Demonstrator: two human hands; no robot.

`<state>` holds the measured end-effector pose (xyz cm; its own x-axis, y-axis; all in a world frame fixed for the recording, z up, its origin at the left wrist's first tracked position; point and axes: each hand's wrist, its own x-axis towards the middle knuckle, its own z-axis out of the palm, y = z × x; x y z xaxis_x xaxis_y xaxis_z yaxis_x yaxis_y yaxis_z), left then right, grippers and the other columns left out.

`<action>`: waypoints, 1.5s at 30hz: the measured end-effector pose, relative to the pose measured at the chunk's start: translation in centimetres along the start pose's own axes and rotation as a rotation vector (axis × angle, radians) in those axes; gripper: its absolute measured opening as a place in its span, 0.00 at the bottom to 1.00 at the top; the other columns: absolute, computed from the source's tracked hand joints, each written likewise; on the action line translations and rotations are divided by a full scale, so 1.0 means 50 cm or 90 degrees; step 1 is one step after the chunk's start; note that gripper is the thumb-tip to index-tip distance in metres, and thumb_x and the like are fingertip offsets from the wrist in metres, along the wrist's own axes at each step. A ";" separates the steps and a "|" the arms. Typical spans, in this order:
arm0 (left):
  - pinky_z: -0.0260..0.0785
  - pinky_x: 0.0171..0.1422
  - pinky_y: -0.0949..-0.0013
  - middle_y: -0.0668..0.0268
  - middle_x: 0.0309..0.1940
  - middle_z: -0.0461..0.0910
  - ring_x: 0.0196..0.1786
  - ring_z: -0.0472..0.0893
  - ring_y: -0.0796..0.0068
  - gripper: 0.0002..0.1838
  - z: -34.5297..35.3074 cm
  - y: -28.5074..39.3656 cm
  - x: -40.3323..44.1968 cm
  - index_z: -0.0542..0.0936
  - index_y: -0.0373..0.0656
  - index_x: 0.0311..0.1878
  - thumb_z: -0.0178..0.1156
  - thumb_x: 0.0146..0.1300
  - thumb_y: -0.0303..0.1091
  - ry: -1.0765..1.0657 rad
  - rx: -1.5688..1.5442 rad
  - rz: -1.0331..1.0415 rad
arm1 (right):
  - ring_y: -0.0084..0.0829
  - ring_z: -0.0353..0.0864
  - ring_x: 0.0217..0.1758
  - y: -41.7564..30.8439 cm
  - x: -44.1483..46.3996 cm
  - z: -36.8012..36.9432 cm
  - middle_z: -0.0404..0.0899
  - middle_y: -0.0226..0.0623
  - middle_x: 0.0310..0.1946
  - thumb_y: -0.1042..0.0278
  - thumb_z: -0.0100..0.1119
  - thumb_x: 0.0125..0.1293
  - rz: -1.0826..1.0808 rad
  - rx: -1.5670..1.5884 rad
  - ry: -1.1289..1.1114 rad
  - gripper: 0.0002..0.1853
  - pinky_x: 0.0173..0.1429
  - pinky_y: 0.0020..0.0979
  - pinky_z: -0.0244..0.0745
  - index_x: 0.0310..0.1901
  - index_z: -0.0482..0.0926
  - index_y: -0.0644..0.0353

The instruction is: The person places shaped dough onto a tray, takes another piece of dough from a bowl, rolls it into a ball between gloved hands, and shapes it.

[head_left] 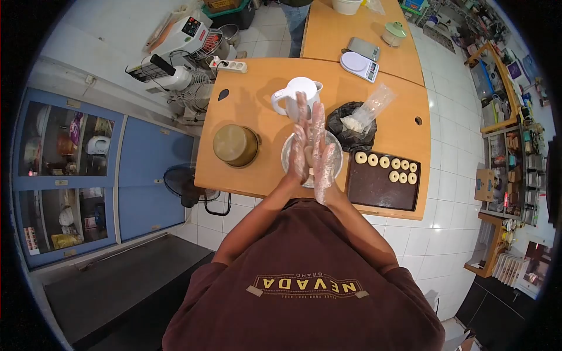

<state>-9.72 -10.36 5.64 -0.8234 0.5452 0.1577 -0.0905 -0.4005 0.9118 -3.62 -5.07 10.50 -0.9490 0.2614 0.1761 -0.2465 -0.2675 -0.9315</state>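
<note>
My left hand (298, 152) and my right hand (322, 155) wear clear plastic gloves. They are held palm to palm over a metal bowl (336, 153), fingers stretched straight away from me. A pale piece of dough (308, 153) shows in the gap between the palms; whether they touch it or it lies in the bowl I cannot tell. Much of the bowl's inside is hidden by my hands. Just beyond the fingertips stands a white pitcher (287, 100). To the right, a dark baking tray (374, 190) carries several ring-shaped dough pieces (384, 161).
On the wooden table (257, 88) are an upturned brown container (234, 145), a black plastic bag (345, 126), a clear bag (374, 108) and a kitchen scale (360, 65). A power strip (229, 65) lies at the left edge. Another person's leg (295, 26) shows at the back.
</note>
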 end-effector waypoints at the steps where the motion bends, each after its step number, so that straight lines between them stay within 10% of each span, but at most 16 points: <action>1: 0.33 0.89 0.54 0.62 0.88 0.30 0.88 0.38 0.63 0.49 0.011 0.007 -0.006 0.38 0.42 0.86 0.30 0.78 0.71 -0.027 0.056 0.035 | 0.40 0.25 0.90 -0.006 0.007 -0.011 0.24 0.35 0.88 0.23 0.14 0.76 0.004 0.004 -0.010 0.49 0.87 0.48 0.28 0.85 0.29 0.55; 5: 0.37 0.87 0.55 0.57 0.88 0.28 0.88 0.36 0.58 0.62 0.024 0.001 -0.046 0.33 0.35 0.84 0.32 0.69 0.82 -0.090 0.167 0.124 | 0.39 0.27 0.90 0.006 0.034 -0.048 0.26 0.35 0.88 0.22 0.12 0.75 -0.061 -0.038 0.001 0.49 0.88 0.47 0.30 0.85 0.29 0.51; 8: 0.29 0.89 0.54 0.63 0.88 0.27 0.88 0.34 0.59 0.57 0.060 0.052 -0.035 0.37 0.42 0.86 0.21 0.70 0.81 -0.044 0.150 0.172 | 0.38 0.26 0.90 0.013 0.037 -0.045 0.28 0.37 0.88 0.24 0.12 0.76 -0.068 -0.059 -0.003 0.48 0.88 0.45 0.26 0.85 0.28 0.51; 18: 0.36 0.88 0.53 0.61 0.88 0.32 0.88 0.40 0.60 0.46 0.023 0.035 0.006 0.34 0.49 0.87 0.30 0.79 0.70 0.015 -0.085 0.033 | 0.41 0.23 0.90 0.102 0.006 -0.040 0.23 0.42 0.87 0.32 0.19 0.82 -0.078 -0.175 -0.021 0.44 0.88 0.46 0.25 0.85 0.29 0.56; 25: 0.19 0.87 0.46 0.54 0.88 0.29 0.88 0.25 0.53 0.59 -0.004 -0.025 -0.041 0.41 0.39 0.86 0.31 0.70 0.81 -0.163 0.237 0.162 | 0.41 0.34 0.90 0.038 0.039 -0.067 0.26 0.35 0.87 0.23 0.17 0.76 -0.016 0.046 0.042 0.48 0.90 0.48 0.31 0.85 0.29 0.48; 45: 0.27 0.88 0.53 0.62 0.88 0.30 0.88 0.32 0.60 0.48 -0.005 -0.051 -0.016 0.42 0.42 0.86 0.29 0.78 0.71 -0.036 0.091 0.031 | 0.43 0.34 0.89 0.061 0.012 -0.064 0.30 0.41 0.87 0.30 0.26 0.81 -0.024 -0.011 -0.033 0.45 0.88 0.44 0.33 0.85 0.31 0.54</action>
<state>-8.94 -9.95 3.08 -0.7911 0.5703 0.2211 0.0329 -0.3212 0.9464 -4.31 -2.73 6.76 -0.9483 0.2225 0.2263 -0.2787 -0.2428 -0.9292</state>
